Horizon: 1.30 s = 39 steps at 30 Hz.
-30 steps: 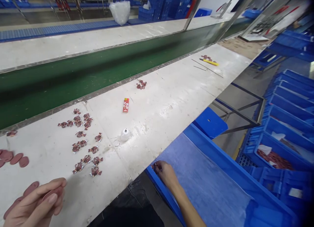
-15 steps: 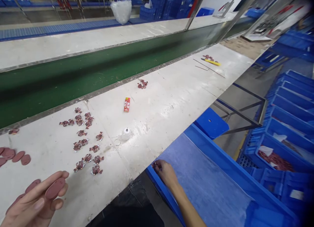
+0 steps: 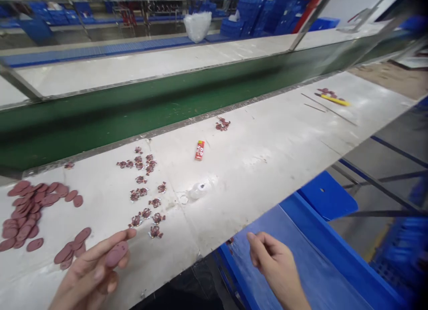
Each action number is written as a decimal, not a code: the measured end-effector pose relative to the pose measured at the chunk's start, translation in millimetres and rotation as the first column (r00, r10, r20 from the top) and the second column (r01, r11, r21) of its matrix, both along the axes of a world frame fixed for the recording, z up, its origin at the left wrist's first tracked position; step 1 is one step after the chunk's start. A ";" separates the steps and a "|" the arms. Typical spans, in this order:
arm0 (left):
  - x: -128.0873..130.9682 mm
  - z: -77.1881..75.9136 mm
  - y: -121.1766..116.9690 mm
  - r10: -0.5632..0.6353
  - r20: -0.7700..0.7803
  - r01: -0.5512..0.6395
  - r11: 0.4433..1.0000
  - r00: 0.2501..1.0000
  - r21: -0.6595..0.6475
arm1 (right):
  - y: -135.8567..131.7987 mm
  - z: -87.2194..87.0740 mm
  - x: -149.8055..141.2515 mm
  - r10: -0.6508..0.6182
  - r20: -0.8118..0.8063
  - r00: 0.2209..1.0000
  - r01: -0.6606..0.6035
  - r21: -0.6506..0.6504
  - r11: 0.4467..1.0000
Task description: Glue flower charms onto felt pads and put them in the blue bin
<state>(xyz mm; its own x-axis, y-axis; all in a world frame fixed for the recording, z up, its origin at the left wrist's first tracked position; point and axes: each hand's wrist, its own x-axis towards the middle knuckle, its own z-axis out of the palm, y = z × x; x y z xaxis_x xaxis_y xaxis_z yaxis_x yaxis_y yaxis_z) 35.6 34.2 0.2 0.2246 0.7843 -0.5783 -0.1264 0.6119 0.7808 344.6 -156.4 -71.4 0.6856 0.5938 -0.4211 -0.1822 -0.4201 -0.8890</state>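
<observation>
We are pinching the maroon oval disc [image 3: 117, 254] only lightly in our left hand [image 3: 88, 274], so it could slip and drop among the loose discs [image 3: 26, 214], where we would lose track of it. Those discs are lying well left of the white plastic bottle [image 3: 198, 190] and overlapping, so a careless sweep of the wrist could scatter them. The small crimped maroon pieces [image 3: 143, 195] are lying nearer, just left of the bottle, and a brushing sleeve could push them out of their loose rows or towards the edge of the white-topped bench [image 3: 254, 167].

Our left hand is lying palm up, low and left of the bottle, with a narrow grip on the disc between thumb and fingers. Our right hand [image 3: 276, 261] is hanging right of the bottle, above the blue-lined tray [image 3: 267, 229], with the wrist bent and the thumb and forefinger drawing close in a narrow pinch. We cannot tell whether that pinch is holding anything, since no item is showing between the fingertips.
</observation>
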 end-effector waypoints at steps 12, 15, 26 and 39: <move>19.9 -12.5 -15.1 -0.243 0.460 0.270 0.963 0.854 0.008 | 158.2 16.4 -62.1 0.375 -0.891 0.257 0.425 0.453 0.784; 21.2 -23.4 -15.7 -0.256 0.545 0.288 0.957 0.798 0.028 | 163.9 19.7 -59.6 0.385 -0.899 0.210 0.471 0.438 0.766; 31.5 -23.8 -17.9 -0.112 0.623 0.188 0.981 0.774 -0.056 | 122.6 83.4 -92.2 0.054 -0.604 0.795 0.201 0.346 0.916; 36.6 -19.9 -29.4 -0.073 0.630 0.131 0.990 0.773 -0.045 | 111.1 83.5 -110.3 0.290 -0.143 0.946 -0.158 0.577 0.801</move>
<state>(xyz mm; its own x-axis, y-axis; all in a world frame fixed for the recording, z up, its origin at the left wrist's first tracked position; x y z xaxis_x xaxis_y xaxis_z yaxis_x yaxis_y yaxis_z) 72.3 4.8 -19.7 0.6350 0.6926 -0.3420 -0.5026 0.7067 0.4980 234.3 -45.3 12.1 0.4362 0.8949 -0.0940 -0.3569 0.0762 -0.9310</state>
